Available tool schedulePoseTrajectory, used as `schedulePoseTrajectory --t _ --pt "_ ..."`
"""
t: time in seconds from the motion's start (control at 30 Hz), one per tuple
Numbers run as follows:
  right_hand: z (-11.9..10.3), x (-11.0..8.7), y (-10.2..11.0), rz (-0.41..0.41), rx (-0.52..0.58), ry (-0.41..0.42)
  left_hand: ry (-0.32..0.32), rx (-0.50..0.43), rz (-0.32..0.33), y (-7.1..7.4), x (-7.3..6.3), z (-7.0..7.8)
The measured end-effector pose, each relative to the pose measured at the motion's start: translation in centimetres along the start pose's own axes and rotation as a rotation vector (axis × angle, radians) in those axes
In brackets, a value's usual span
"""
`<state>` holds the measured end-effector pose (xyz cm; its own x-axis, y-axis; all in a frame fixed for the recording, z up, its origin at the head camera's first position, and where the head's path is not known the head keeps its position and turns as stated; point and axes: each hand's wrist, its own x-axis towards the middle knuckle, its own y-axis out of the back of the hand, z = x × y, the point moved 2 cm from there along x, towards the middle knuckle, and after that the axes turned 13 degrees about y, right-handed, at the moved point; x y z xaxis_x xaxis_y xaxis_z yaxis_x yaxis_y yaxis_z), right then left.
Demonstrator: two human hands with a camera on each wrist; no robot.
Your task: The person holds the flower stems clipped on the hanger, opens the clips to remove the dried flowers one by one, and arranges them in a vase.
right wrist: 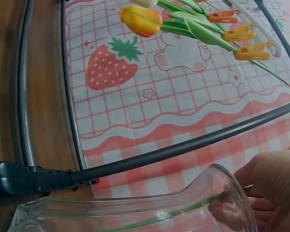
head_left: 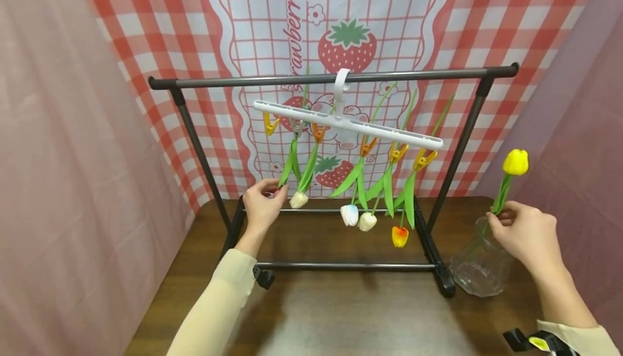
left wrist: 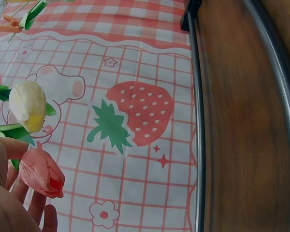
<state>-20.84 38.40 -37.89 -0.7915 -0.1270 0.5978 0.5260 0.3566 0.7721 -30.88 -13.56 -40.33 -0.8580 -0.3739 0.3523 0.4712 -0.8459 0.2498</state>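
At the left, my left hand (head_left: 263, 204) pinches a pink tulip (left wrist: 41, 173) just behind its bloom. That tulip hangs head down from a pale clip (head_left: 296, 125) on the white hanger (head_left: 345, 124). Close beside it droops a white tulip (head_left: 299, 200) from an orange clip (head_left: 318, 132). On the right, my right hand (head_left: 528, 234) holds an upright yellow tulip (head_left: 516, 162) by its stem and leaves. The lower stem runs down inside a clear glass vase (head_left: 479, 272). My right fingers are at the vase's mouth; part of them shows through the glass in the right wrist view.
Several more tulips hang head down on the hanger's right half, including an orange-yellow one (head_left: 400, 237). A vacant yellow clip (head_left: 270, 123) is at its left end. The dark metal rack (head_left: 219, 81) stands on a wooden table (head_left: 350, 312). Behind hangs a strawberry-print cloth (head_left: 348, 47).
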Motion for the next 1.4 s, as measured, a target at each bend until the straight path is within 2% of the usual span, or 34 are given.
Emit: schedulePoseTrajectory --t 0.2,0.57,0.7,0.8,0.9,1.0,1.13,1.27,1.4 --pt "0.1 0.0 -0.3 -0.033 0.009 -0.021 -0.006 -0.014 -0.027 0.1 0.0 0.3" --pt "-0.3 -0.4 -0.6 -0.043 0.021 -0.041 -0.017 -0.019 -0.029 0.6 -0.3 0.4" --pt "-0.4 -0.4 0.3 -0.041 0.002 -0.07 -0.024 -0.02 -0.023 0.8 -0.6 0.4" --pt "-0.9 -0.3 1.9 -0.015 -0.042 -0.106 -0.03 -0.028 -0.022 0.9 -0.7 0.4" --pt "-2.0 0.0 4.1 0.061 -0.093 -0.15 -0.039 -0.038 -0.024 0.9 -0.8 0.5" --pt "-3.7 0.6 5.9 0.203 -0.107 -0.144 -0.049 -0.044 -0.025 1.0 -0.9 0.5" --pt "-6.5 1.8 6.8 0.39 -0.049 -0.027 -0.053 -0.052 -0.024 1.2 -1.0 0.6" --pt "-9.5 3.1 6.6 0.507 0.052 0.085 -0.046 -0.051 -0.03 1.3 -1.3 0.6" --pt "-12.4 4.3 5.9 0.598 0.166 0.155 -0.039 -0.049 -0.033 1.3 -1.6 0.8"
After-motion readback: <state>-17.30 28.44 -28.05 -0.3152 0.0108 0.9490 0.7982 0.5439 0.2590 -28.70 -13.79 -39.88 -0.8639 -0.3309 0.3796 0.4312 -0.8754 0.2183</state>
